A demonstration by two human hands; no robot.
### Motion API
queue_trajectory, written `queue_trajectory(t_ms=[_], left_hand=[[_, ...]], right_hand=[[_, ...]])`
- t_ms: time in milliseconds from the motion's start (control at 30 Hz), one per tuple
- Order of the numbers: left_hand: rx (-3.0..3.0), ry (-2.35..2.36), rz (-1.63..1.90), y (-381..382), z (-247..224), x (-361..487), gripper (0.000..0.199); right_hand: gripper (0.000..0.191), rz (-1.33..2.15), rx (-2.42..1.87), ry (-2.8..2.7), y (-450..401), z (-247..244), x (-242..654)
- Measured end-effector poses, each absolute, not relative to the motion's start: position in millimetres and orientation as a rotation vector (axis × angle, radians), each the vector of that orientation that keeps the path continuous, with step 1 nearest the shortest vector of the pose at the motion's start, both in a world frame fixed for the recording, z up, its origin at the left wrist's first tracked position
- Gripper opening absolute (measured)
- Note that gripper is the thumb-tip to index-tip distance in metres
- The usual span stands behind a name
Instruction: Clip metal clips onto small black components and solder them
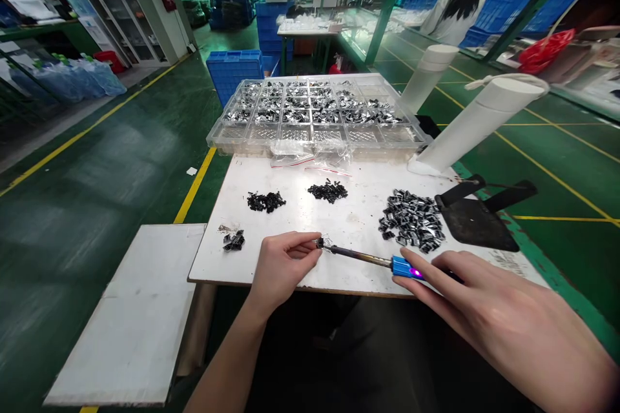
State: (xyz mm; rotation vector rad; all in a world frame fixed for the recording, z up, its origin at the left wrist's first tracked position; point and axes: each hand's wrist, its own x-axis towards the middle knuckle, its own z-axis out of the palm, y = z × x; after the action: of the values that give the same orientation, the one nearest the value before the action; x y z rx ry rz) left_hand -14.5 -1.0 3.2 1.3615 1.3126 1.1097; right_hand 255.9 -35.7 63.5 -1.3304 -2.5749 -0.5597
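Between thumb and forefinger, my left hand [287,266] pinches a small black part [320,243] over the white table [358,226]. My right hand [489,303] is closed on the blue handle of a soldering iron [363,256], which has a lit purple light. The iron's tip points left and meets or nearly meets the black part; contact is too small to tell. Beyond my hands lie two piles of tiny black pieces, one at left [266,201] and one in the middle [328,191]. A larger pile of shiny black parts [411,221] sits at right, and a few parts [234,241] lie at far left.
A clear compartment tray [314,135] filled with shiny parts spans the table's back, plastic bags [310,160] before it. White tubes [484,119] and a black metal stand [479,222] are at right. A lower white board [130,310] is at left. A person [455,3] is far right.
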Motion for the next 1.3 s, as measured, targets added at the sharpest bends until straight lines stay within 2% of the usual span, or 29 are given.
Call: queue_trajectory(t_ms=[1300], left_hand=[[1.351,1.309,1.114,0.4,-0.5,-13.9,0.027]], right_hand=[[0.035,-0.578,-1.339,-2.494,-37.1,60.2,255.6]])
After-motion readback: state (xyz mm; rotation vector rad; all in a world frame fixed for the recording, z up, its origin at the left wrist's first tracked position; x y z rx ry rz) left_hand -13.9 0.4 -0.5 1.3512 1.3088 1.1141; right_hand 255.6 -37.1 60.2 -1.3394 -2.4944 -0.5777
